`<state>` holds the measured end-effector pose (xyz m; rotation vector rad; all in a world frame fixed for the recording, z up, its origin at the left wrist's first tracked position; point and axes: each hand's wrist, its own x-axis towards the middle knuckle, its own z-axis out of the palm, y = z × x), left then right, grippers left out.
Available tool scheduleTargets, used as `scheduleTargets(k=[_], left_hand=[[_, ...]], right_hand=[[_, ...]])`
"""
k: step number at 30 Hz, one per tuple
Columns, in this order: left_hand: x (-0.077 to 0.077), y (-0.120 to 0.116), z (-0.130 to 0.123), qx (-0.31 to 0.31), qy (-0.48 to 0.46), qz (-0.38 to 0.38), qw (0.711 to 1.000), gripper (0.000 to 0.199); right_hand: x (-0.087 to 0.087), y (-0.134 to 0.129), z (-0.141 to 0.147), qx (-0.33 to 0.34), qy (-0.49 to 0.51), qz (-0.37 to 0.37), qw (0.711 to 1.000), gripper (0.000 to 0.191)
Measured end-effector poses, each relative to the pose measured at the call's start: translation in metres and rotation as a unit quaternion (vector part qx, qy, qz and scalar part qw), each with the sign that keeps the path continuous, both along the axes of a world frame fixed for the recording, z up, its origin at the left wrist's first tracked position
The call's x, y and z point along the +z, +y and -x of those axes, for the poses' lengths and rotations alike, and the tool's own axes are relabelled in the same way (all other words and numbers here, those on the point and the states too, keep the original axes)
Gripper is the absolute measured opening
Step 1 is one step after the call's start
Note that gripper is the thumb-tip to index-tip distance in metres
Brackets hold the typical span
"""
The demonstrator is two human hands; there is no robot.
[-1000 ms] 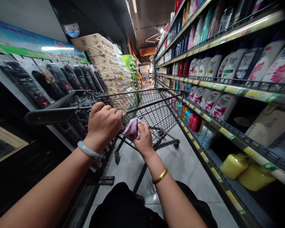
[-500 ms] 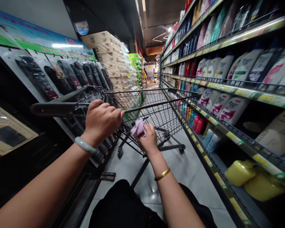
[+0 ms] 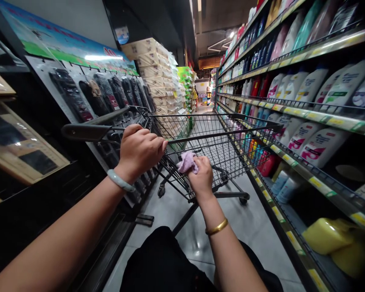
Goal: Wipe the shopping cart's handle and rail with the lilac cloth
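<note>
My left hand (image 3: pixel 142 149), with a pale bangle (image 3: pixel 121 181) at its wrist, is wrapped round the top rim of a black wire shopping cart (image 3: pixel 213 130). In my right hand (image 3: pixel 203 178) is a crumpled lilac cloth (image 3: pixel 187 162), held against the lower wires on the near side of the cart. A gold bangle (image 3: pixel 216 227) circles the right wrist. The cart's dark handle (image 3: pixel 86 132) sticks out to the left of my left hand. Through the mesh the cart's floor wires show. The fingertips of my right hand are partly hidden by the cloth.
Shelves of shampoo bottles (image 3: pixel 324 148) line the right side, close to the cart's far end. On the left hang packaged hairbrush-like goods (image 3: pixel 101 91), with stacked tissue packs (image 3: pixel 158 77) beyond. Grey tiled floor (image 3: pixel 234 219) runs down the aisle. My dark-clothed knees (image 3: pixel 161 259) are below.
The whole view has shifted, so the cart, hands and shelves sit farther right in it. Both hands keep their grips, and the cloth has turned slightly.
</note>
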<state>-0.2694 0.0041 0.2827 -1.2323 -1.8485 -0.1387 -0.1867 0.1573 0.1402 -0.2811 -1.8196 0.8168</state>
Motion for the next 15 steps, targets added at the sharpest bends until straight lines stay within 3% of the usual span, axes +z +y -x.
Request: scheduleTargets(k=[5, 8, 11, 15], left_hand=[[-0.002, -0.001, 0.001, 0.023, 0.055, 0.018, 0.998, 0.037], [-0.006, -0.002, 0.002, 0.035, 0.081, 0.022, 0.996, 0.035], [-0.010, 0.000, 0.002, 0.019, 0.041, -0.006, 0.999, 0.036], [-0.014, 0.002, 0.005, 0.007, 0.064, -0.030, 0.997, 0.032]], right_hand=[[0.012, -0.020, -0.002, 0.076, 0.044, -0.121, 0.989, 0.036], [0.011, -0.009, 0.000, 0.024, 0.051, -0.051, 0.997, 0.029], [0.013, 0.004, 0.000, -0.050, 0.087, 0.025, 0.995, 0.019], [0.025, -0.011, 0.001, -0.007, 0.065, -0.066, 0.996, 0.027]])
